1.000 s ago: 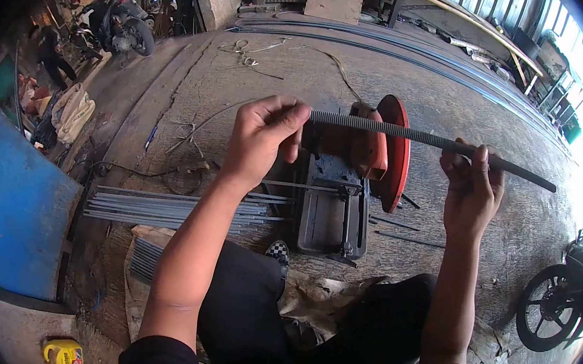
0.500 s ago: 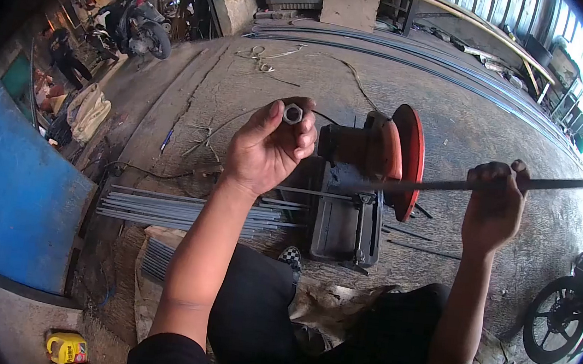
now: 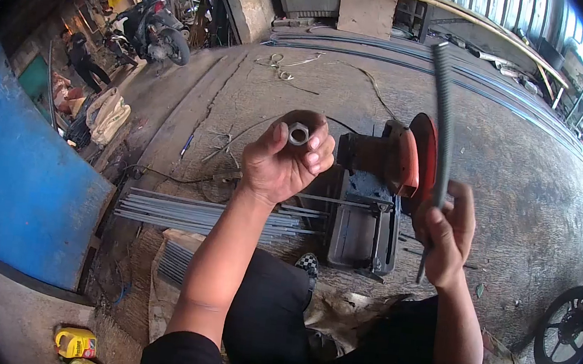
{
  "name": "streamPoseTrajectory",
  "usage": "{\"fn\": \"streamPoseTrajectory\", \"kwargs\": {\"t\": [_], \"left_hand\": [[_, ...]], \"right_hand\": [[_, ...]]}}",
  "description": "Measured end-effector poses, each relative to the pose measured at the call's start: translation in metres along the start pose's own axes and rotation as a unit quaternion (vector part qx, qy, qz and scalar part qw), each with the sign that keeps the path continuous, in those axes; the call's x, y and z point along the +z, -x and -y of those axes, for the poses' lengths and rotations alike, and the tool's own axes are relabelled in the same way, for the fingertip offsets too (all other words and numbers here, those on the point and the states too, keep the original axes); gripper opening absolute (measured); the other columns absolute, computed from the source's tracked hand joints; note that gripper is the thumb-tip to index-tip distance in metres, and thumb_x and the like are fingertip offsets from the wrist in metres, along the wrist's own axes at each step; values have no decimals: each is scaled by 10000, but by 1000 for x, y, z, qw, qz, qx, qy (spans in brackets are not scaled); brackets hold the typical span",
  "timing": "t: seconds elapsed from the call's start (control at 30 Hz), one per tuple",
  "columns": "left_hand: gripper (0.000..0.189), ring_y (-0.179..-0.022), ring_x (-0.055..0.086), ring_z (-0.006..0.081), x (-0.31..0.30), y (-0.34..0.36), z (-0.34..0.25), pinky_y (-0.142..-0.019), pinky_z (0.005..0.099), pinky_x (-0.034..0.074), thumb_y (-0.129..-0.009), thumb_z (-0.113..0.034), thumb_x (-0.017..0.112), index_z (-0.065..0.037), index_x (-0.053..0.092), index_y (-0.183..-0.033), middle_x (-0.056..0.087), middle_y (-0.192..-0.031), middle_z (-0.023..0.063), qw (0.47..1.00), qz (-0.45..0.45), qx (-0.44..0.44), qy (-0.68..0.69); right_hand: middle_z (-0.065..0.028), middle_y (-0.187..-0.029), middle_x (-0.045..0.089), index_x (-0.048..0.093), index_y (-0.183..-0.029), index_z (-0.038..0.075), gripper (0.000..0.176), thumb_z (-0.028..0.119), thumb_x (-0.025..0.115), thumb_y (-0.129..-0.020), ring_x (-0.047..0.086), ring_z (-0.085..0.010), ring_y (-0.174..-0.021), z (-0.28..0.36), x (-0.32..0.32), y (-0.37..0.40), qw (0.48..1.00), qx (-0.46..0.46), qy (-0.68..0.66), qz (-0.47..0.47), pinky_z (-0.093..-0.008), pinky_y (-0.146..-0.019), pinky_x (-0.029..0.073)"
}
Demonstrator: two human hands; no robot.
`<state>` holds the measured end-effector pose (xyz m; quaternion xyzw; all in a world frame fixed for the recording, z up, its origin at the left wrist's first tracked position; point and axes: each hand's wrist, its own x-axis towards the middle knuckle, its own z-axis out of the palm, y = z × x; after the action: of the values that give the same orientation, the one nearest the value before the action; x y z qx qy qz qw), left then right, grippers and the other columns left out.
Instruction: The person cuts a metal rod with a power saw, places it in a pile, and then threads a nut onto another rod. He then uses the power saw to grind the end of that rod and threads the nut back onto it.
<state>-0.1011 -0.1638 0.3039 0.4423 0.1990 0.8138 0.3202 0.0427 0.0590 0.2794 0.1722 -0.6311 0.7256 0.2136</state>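
A hex nut [image 3: 298, 134] is gripped by the fingers of my left hand [image 3: 276, 159], its hole facing me. My right hand [image 3: 451, 234] is closed around a threaded rod [image 3: 442, 112], which stands nearly upright with its thread showing on the upper length. Rod and nut are apart. Behind and between my hands sits a cut-off saw [image 3: 372, 155] with an orange-red guard [image 3: 420, 156] and a dark base [image 3: 354, 238]. The rod passes in front of the guard's right side.
Several grey rods [image 3: 196, 213] lie left of the saw, and a further bundle [image 3: 176, 262] rests by my leg. Long bars [image 3: 362, 52] stretch across the back floor. A blue panel [image 3: 28, 183] stands left, a motorcycle wheel [image 3: 564, 330] right. Another person [image 3: 85, 61] is far left.
My right hand has moved left and turned the rod from nearly level to nearly upright. My left hand still holds the nut. The view has shifted slightly.
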Motion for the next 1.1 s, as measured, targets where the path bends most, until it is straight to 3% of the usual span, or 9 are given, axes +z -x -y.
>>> {"fn": "streamPoseTrajectory", "kwargs": {"t": [0.1,0.17,0.3,0.37,0.57,0.8,0.9,1.1], "left_hand": [[354,-772,478,140,6,-1,0,-681,254,404,-862,-279,659,-17,593,-1090,506,-868,41,998,-51,36,-28],[351,-781,541,167,10,-1,1,-698,280,431,-815,-220,713,8,599,-1057,576,-889,79,982,-133,129,-45],[365,-786,575,160,5,5,-9,-679,282,446,-786,-206,742,2,623,-1060,611,-930,82,973,-142,143,-115],[374,-753,596,157,9,6,-11,-646,295,456,-742,-189,776,9,651,-1034,644,-937,91,961,-153,147,-177],[356,-709,599,168,12,6,-11,-632,316,463,-700,-135,791,30,672,-993,666,-927,109,960,-149,140,-189],[310,-729,617,170,10,6,-12,-627,293,509,-727,-83,767,43,669,-993,662,-922,112,961,-129,133,-207],[343,-761,599,170,11,6,-12,-647,251,511,-748,-169,770,43,656,-993,642,-918,102,943,-144,139,-266],[328,-854,623,175,11,8,-16,-742,288,545,-765,-83,732,47,647,-1054,636,-1004,115,922,-160,121,-331]], "right_hand": [[-17,-704,494,437,-1147,-12,298,125,520,-897,405,-86,-554,2,-2,-1,995,-12,94,16,-253,-493,330],[-92,-690,552,506,-1084,-26,258,83,551,-854,528,-174,-546,9,-4,-6,952,-96,281,68,-301,-528,423],[-163,-738,612,545,-1042,-23,253,23,571,-795,656,-268,-627,17,-1,-7,935,-51,340,89,-327,-582,487],[-163,-738,613,545,-1043,-24,251,25,571,-798,656,-268,-627,15,-1,-6,935,-50,340,92,-327,-584,489],[-166,-739,618,551,-1034,-25,241,27,574,-800,665,-270,-639,17,1,-6,937,-42,338,82,-326,-599,500],[-173,-750,632,576,-1001,-19,226,11,580,-777,676,-297,-671,13,0,-5,927,-56,362,80,-343,-592,509],[-168,-745,633,590,-983,-10,231,0,589,-752,667,-293,-649,7,-3,-5,918,-87,382,63,-338,-579,508],[-97,-718,618,620,-981,36,250,62,702,-746,635,-238,-587,4,-5,-7,881,-143,449,24,-337,-530,492]]}}
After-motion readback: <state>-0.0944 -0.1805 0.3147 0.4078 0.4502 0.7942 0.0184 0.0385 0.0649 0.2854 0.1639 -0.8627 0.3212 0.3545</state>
